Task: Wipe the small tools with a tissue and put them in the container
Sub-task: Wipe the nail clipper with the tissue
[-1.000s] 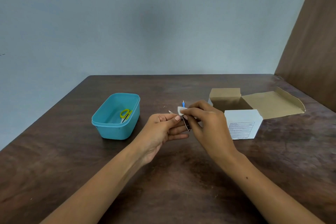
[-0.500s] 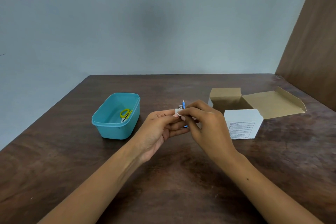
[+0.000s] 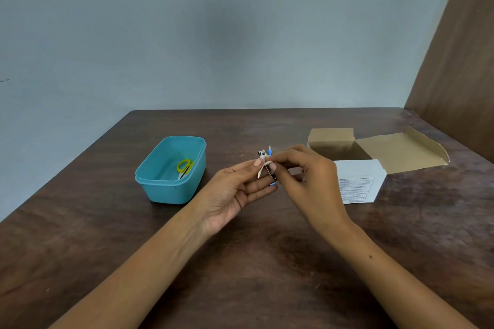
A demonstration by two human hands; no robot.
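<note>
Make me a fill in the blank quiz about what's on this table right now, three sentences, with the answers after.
1. The yellow-handled scissors lie inside the ____ container.
2. The open cardboard box sits on the person's ____ side.
3. The right hand pinches a white ____ against the small tool held by the left hand.

Answers: blue; right; tissue

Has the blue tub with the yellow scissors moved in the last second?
No. The blue tub sits at the same spot on the table, left of the white box, as before.
</note>
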